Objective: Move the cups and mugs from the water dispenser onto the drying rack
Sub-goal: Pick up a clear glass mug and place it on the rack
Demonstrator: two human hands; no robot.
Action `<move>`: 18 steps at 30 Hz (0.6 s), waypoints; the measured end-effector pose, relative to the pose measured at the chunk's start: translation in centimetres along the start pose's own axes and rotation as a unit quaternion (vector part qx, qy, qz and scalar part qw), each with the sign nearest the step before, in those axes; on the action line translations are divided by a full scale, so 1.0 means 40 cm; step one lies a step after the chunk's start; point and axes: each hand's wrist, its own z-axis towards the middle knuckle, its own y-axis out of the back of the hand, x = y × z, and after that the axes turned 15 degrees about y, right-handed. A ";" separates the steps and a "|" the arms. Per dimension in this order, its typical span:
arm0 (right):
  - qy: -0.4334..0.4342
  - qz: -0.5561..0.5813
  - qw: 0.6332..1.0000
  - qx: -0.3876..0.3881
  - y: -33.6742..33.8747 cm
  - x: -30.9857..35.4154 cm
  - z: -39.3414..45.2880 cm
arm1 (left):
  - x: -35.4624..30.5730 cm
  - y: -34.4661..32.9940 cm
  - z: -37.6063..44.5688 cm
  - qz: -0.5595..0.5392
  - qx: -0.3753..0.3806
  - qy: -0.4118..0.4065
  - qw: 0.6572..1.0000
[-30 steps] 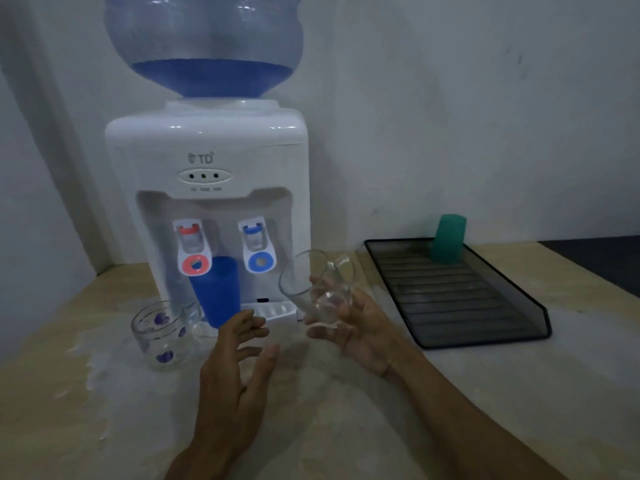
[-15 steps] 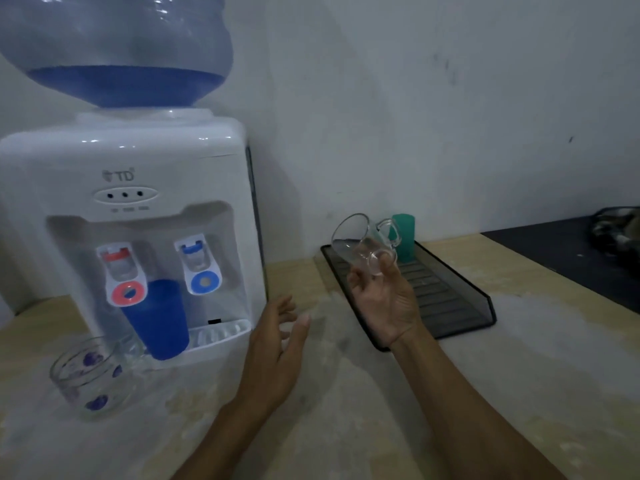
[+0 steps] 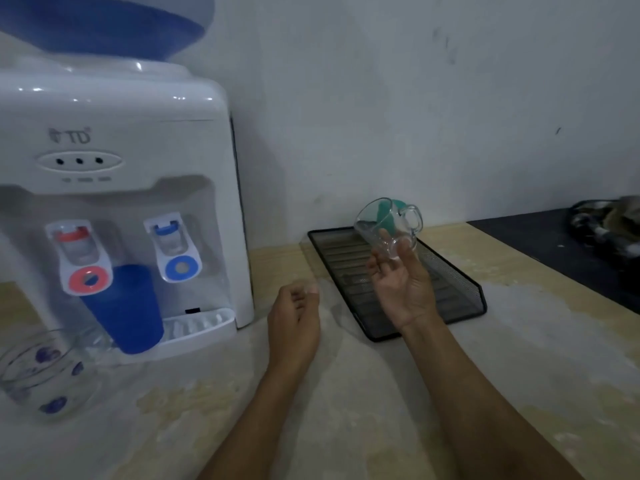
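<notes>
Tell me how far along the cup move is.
Done: the green cup stands on the rack. In hand: the right hand holds a clear mug above the rack. Remaining: the blue cup in the dispenser and the spotted mug beside it; the left hand is empty.

The water dispenser (image 3: 114, 202) stands at the left of the counter (image 3: 346, 393) against the wall, a bottle (image 3: 104, 22) on top of it. A tumbler (image 3: 124, 306) sits on its drip tray (image 3: 204, 323) under the left tap (image 3: 83, 258), and a mug (image 3: 41, 372) rests on the counter before the dispenser's left corner. The drying rack (image 3: 381, 337) lies right of the dispenser, a cup (image 3: 385, 216) standing at its far end. The right hand (image 3: 401, 282) holds a second mug (image 3: 391, 226) tilted above the rack, in front of that cup; the left hand (image 3: 294, 317) hovers between dispenser and rack
</notes>
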 end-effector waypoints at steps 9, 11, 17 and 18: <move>0.045 -0.141 0.989 0.007 0.030 0.003 0.030 | 0.002 -0.001 0.012 -0.040 -0.004 0.019 0.999; 0.056 -0.174 0.983 -0.004 0.025 0.005 0.031 | 0.004 -0.002 0.016 -0.045 -0.009 0.018 0.999; 0.111 -0.324 0.940 -0.004 0.000 0.035 0.033 | 0.008 -0.002 0.023 -0.052 -0.015 0.018 0.998; 0.120 -0.361 0.925 0.008 -0.002 0.045 0.033 | 0.004 -0.003 0.020 -0.050 -0.012 0.017 0.999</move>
